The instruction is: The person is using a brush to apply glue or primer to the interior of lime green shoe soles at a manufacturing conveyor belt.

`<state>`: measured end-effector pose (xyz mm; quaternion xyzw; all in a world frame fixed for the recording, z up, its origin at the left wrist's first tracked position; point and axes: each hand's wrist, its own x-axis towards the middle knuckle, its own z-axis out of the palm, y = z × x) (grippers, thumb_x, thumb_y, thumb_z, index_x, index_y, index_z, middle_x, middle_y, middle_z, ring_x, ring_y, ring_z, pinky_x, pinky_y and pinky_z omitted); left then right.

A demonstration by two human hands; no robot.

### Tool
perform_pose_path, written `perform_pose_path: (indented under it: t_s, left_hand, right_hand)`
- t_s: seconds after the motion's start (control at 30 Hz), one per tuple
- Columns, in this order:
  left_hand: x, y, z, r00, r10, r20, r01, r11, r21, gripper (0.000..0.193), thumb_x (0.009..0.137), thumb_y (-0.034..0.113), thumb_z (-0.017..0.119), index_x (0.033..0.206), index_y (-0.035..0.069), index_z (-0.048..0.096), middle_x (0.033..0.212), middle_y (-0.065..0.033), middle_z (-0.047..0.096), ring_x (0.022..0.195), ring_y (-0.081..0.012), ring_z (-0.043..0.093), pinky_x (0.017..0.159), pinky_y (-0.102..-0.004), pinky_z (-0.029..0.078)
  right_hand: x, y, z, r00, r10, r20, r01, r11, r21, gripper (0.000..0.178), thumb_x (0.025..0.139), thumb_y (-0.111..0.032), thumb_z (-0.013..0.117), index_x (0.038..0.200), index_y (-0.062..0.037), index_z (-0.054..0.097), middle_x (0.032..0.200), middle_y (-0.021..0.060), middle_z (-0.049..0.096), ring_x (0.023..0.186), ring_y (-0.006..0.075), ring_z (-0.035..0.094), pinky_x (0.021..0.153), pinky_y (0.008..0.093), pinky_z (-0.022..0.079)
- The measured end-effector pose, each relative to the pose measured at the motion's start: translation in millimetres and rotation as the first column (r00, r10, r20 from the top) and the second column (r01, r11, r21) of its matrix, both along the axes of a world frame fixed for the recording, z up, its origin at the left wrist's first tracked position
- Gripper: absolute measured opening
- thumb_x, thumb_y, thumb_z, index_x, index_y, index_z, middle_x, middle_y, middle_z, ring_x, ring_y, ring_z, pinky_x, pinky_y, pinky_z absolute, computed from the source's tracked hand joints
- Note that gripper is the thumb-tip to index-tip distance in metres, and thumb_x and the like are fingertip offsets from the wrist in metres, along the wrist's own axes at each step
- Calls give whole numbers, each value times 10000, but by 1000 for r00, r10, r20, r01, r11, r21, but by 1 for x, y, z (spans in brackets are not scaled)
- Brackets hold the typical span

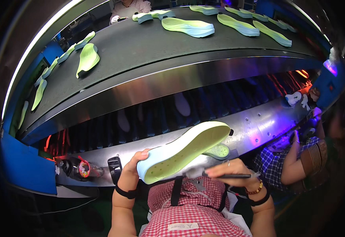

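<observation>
My left hand (137, 160) grips one end of a shoe midsole (188, 148), lime green fading to pale blue, held tilted in front of my chest. A row of small holes dots its inner face. My right hand (230, 170) is closed around a thin tool with a dark handle (235, 176); the tool's working end is blurred, so its kind is unclear. The tool is just right of the midsole, apart from it. Partly hidden behind the midsole, a second pale green sole piece (220, 151) rests at the metal ledge.
Several green-and-blue midsoles (188, 27) lie on the dark conveyor belt (133, 51). Below runs a lower channel with dark rollers (156, 116) and a metal ledge (255, 126). A black object (115, 169) and a clear bottle (87, 169) stand left; a co-worker's arm (293, 162) shows right.
</observation>
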<state>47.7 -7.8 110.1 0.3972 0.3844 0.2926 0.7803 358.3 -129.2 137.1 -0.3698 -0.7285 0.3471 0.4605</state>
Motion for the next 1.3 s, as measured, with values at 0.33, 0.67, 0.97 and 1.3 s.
perform_pose_path:
  t_s: [0.33,0.67,0.97,1.3]
  left_hand:
    - [93,2,-53,611,41,791,257,934,-247,886,774,742,201,1357,78,264,1291,-221,398,1176,-404,392,973,-523,323]
    - [102,-5,-56,765,308,566,-173,944,-280,846,794,719,194,1303,59,338,1197,-182,493,1081,-366,486,941,-467,379]
    - [107,-13,-21,693,196,694,-138,981,-139,862,772,740,251,1256,41,390,1149,-187,513,1062,-358,481,921,-458,387]
    - [100,4,-5,632,218,744,-215,971,-101,838,782,722,266,1281,57,370,1190,-177,496,1121,-342,449,988,-446,324]
  right_hand:
    - [-34,10,-35,897,-373,-237,254,874,-415,221,696,-27,707,910,7,662,996,147,613,854,164,602,746,234,485]
    - [-58,15,-29,938,-272,216,196,928,317,203,634,-55,712,827,-79,653,822,56,655,771,186,632,670,303,471]
    - [-37,36,6,958,-287,-20,286,940,186,174,659,-46,704,821,-10,650,838,126,650,766,234,636,732,310,485]
    - [-27,21,2,973,-228,24,226,971,79,213,682,-22,704,888,-22,651,863,97,656,852,207,617,768,308,480]
